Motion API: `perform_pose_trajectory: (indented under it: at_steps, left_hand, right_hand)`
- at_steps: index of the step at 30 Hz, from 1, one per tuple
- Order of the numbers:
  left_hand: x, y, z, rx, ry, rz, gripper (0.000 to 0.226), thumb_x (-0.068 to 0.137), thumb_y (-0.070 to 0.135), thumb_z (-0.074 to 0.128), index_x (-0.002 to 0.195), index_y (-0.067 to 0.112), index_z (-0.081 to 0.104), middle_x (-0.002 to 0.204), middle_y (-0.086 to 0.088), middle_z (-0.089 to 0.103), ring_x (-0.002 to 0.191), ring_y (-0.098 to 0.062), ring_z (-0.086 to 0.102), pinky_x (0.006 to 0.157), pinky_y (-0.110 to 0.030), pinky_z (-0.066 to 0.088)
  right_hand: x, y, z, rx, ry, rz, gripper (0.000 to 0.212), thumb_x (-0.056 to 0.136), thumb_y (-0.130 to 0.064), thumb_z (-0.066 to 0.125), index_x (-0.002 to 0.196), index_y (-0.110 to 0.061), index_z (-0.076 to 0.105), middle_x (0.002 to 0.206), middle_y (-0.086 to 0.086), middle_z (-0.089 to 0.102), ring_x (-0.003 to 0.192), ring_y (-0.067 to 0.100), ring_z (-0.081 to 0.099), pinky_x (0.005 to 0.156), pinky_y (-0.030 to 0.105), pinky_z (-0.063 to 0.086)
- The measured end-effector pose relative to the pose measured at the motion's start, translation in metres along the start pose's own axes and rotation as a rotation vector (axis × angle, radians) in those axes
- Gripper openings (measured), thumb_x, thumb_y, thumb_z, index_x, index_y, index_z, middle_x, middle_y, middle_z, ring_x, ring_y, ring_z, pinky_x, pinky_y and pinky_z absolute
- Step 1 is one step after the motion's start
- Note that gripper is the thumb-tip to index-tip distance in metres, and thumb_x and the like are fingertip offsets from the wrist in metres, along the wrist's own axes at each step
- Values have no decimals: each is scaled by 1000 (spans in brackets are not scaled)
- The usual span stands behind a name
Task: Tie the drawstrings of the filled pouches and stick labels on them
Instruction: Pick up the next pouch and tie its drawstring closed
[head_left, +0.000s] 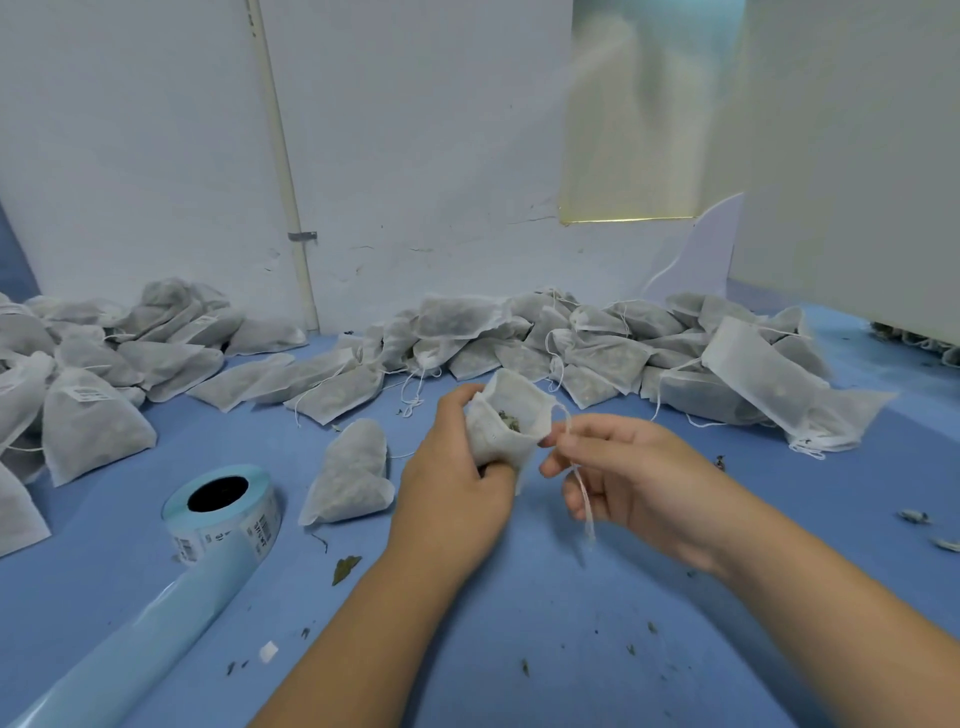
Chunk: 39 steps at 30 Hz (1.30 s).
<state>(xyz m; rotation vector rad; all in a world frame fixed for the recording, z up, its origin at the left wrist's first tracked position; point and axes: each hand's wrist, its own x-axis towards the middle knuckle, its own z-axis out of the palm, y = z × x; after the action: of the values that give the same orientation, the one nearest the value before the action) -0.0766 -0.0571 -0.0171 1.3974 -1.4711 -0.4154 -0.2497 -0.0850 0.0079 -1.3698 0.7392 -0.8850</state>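
Above the middle of the blue bench, our left hand fingers clench the open herb pouch; our right hand fingers pinch its drawstring. If we pull while the mouth gapes upward and tilted, we judge herbs may spill.

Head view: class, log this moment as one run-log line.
left hand: holds pouch, mouth open | right hand: pinches drawstring | label roll: untouched

Blue surface carries pouches, label roll.
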Motion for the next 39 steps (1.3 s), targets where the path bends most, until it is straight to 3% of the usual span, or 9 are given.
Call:
perform_pose_trajectory:
  at_steps: [1, 4, 8, 12, 15, 22, 25, 29, 39]
  left_hand:
    - [1, 0, 0, 33, 5, 4, 54, 79, 19, 54, 116, 55, 36, 95, 17, 63, 85, -10, 59, 66, -27, 42]
    - [4, 0, -5, 169, 28, 35, 62, 84, 10, 56, 135, 39, 36, 93, 8, 63, 92, -22, 58, 81, -40, 47]
    - [9, -4, -11, 278, 29, 72, 67, 82, 1, 55, 138, 32, 38, 106, 4, 65, 98, -27, 58, 88, -45, 46]
    - [5, -11, -11, 186, -158, 17, 67, 79, 2, 53, 122, 50, 37, 99, 14, 63, 91, -12, 58, 69, -20, 44]
    - [-1, -9, -7, 103, -294, 45, 66, 73, 10, 52, 109, 61, 33, 97, 23, 61, 91, 1, 57, 69, -9, 42]
    - [-7, 10, 7, -138, -230, 169, 78, 67, 24, 73, 129, 54, 35, 107, 20, 63, 99, -3, 64, 86, -26, 53]
    - [-7, 19, 15, -226, -146, 136, 75, 64, 18, 67, 120, 60, 38, 98, 17, 66, 85, -11, 66, 76, -28, 55]
    - [-9, 26, 20, -273, -109, 147, 59, 61, 16, 51, 111, 46, 48, 92, 29, 64, 79, 4, 61, 68, -11, 47]
    - [-13, 23, 12, -53, -331, 153, 42, 67, 43, 49, 108, 51, 46, 62, 16, 56, 53, -2, 48, 52, -12, 37]
  right_hand:
    - [0, -1, 2, -15, 7, 6, 9, 88, -12, 62, 87, -8, 69, 78, 6, 67, 51, 15, 50, 51, 25, 43]
    - [0, -2, 5, 26, 4, 23, 34, 93, 1, 47, 72, -13, 69, 65, 6, 58, 40, 11, 33, 44, 22, 25]
    - [-2, -7, 4, 90, -30, 39, 40, 91, 0, 39, 68, -13, 68, 49, 0, 32, 41, 9, 16, 44, 22, 9]
    - [-5, -16, 8, 166, -98, 43, 21, 78, -24, 54, 62, -13, 62, 49, -6, 20, 39, 7, 14, 42, 21, 9]
    - [-7, -18, 10, 243, -119, 50, 25, 73, -33, 58, 57, -15, 54, 52, -6, 15, 41, 7, 12, 41, 20, 10]
    - [-9, -24, 12, 511, -138, -11, 38, 74, -25, 58, 52, -22, 26, 52, -4, 10, 43, 10, 8, 42, 23, 8]
    - [-13, -30, 13, 604, -189, -63, 43, 72, -23, 60, 55, -23, 20, 50, -4, 10, 42, 11, 8, 41, 23, 9]
    - [-18, -36, 13, 666, -252, -83, 48, 76, -23, 59, 58, -24, 15, 49, -5, 10, 39, 11, 8, 38, 21, 11]
    - [-33, -67, -4, 650, -70, -324, 43, 69, -20, 55, 55, -28, 15, 49, -5, 4, 40, 13, 4, 38, 23, 7]
